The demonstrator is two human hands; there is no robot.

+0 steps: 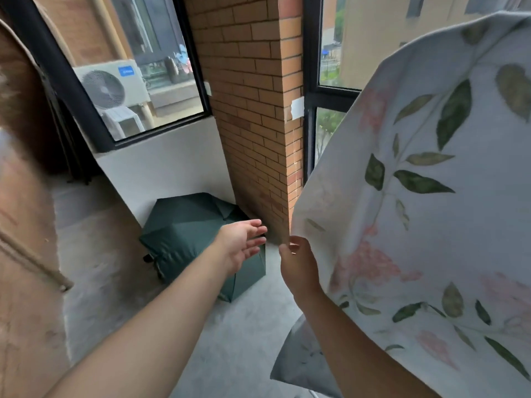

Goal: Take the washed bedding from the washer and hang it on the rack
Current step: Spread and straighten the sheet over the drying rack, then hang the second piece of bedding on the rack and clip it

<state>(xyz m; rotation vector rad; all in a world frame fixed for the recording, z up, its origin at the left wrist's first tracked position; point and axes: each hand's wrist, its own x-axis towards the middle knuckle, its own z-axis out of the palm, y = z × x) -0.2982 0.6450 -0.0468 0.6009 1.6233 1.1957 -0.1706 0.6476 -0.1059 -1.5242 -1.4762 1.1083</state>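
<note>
Fingers point(256, 224) of left hand point(241, 245) released, straight, grasping nothing, above green umbrella point(184, 225) on floor point(235, 340) | brick pillar point(253, 110) behind | fingers point(290, 245) of right hand point(298, 268) pinching lower left edge of floral bedding point(431, 211) | bedding spread high at right, across window point(330, 53), lower fold hanging behind right forearm

We see the right hand point(297, 267) pinching the left edge of a floral bedsheet point(431, 211), white with green leaves and pink blooms, spread across the right side. The left hand point(244, 244) reaches forward with fingers straight, holding nothing, above an open dark green umbrella point(186, 225) lying on the grey floor point(244, 340) beside the brick pillar point(253, 96).
</note>
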